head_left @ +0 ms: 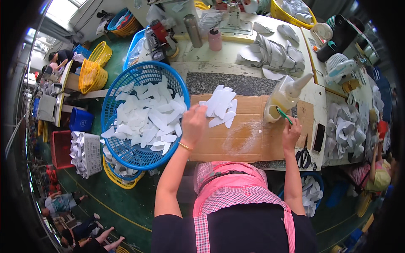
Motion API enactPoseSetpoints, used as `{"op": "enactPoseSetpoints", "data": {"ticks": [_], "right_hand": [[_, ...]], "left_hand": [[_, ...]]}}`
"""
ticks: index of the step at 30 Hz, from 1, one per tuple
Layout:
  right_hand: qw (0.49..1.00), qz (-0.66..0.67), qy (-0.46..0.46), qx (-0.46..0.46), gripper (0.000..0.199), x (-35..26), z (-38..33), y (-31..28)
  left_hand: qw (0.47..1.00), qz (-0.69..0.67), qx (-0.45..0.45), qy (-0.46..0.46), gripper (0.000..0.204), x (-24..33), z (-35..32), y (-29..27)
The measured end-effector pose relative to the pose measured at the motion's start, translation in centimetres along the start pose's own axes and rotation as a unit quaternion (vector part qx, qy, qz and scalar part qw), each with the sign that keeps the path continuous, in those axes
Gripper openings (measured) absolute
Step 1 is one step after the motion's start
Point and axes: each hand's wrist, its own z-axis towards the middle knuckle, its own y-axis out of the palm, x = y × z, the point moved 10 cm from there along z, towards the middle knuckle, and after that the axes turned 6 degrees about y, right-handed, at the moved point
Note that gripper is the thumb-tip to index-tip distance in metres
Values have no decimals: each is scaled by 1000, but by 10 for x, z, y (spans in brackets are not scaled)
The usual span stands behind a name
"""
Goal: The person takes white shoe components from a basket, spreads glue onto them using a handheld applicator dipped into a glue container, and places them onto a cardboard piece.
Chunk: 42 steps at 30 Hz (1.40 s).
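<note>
My left hand [195,125] is at the left edge of a fanned pile of flat white cut pieces [220,105] on a cardboard sheet [211,145]. Its fingers are bunched at the end of one white piece, slightly blurred. My right hand [292,133] grips a thin green-handled tool [283,114]. The tool's far end dips inside a translucent cut-open plastic container [274,110], so its tip is hidden. A tapered spout bottle [297,86] stands right behind that container. Many more white pieces [158,118] fill a blue plastic basket [110,145] at my left.
Black scissors [303,158] and a dark phone [319,137] lie right of the cardboard. Stacked white shaped parts [274,55], a pink jar [215,40] and a steel flask [193,31] stand farther back. A small fan [341,67] is at the right.
</note>
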Motion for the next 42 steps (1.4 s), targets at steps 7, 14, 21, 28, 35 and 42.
{"op": "enactPoseSetpoints", "data": {"ticks": [7, 14, 21, 28, 35, 42], "right_hand": [[999, 33, 13, 11, 9, 10, -5, 1], [999, 36, -3, 1, 10, 3, -4, 8], [970, 178, 158, 57, 8, 38, -35, -2], [939, 208, 257, 96, 11, 56, -45, 2], [889, 296, 350, -6, 14, 36, -83, 36], [992, 81, -7, -101, 13, -25, -87, 44]], "left_hand": [[943, -80, -287, -147, 30, -15, -44, 108], [962, -203, -110, -148, 38, 9, -37, 76], [959, -205, -177, -78, 44, 14, -39, 133], [951, -233, -74, -191, 34, -20, -24, 83], [707, -552, -268, -352, 30, 83, -95, 127], [776, -482, -187, -362, 28, 83, -115, 115]]}}
